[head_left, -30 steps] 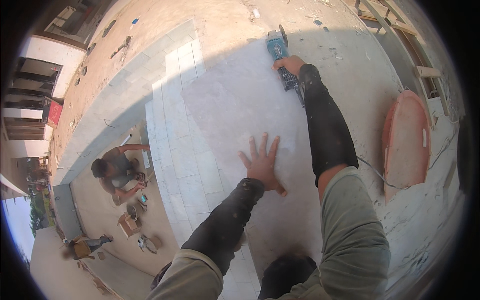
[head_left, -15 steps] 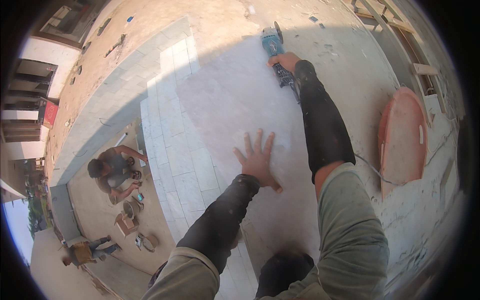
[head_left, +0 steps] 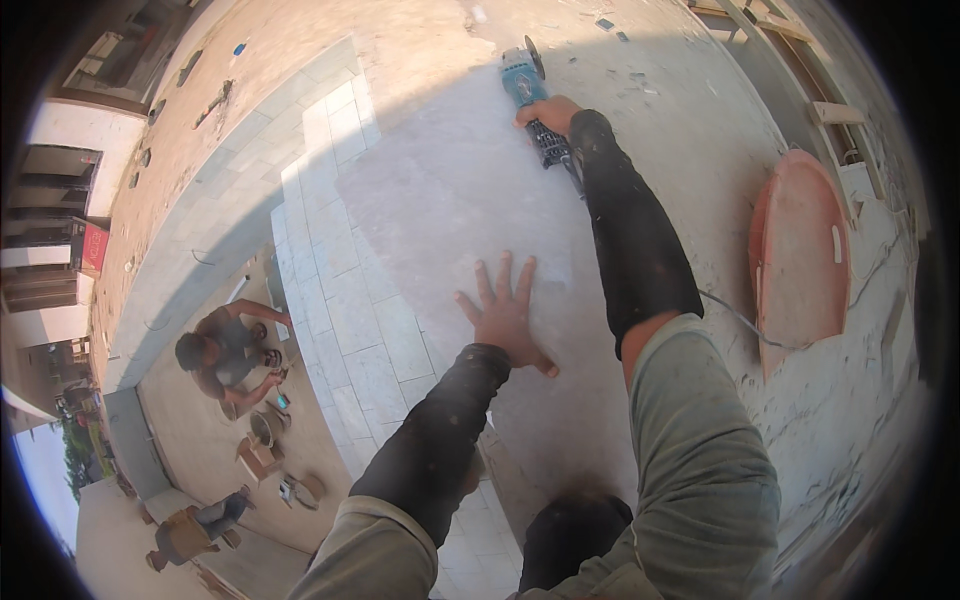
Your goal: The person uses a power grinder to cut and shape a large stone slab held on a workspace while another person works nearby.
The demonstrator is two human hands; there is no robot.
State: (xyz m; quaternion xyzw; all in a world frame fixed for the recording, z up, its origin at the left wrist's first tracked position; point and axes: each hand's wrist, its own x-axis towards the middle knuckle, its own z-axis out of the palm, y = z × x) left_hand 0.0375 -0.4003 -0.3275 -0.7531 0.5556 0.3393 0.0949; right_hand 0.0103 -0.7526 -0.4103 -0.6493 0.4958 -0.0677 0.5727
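Right hand (head_left: 550,114) on grinder, left hand (head_left: 508,325) on slab

The right fingers (head_left: 528,116) wrap the grinder (head_left: 523,78), its disc (head_left: 535,57) just beyond them. The left fingers (head_left: 504,275) are spread wide, palm down on the slab (head_left: 440,200), well short of the grinder. Left of these fingers run tiles (head_left: 345,305); farther left, a co-worker (head_left: 225,355) crouches. Well right of all the fingers lies a red tub (head_left: 800,255).

The left hand (head_left: 508,328) lies palm down, fingers (head_left: 503,276) spread, while the right hand (head_left: 556,114) is curled closed, arm (head_left: 640,235) outstretched.
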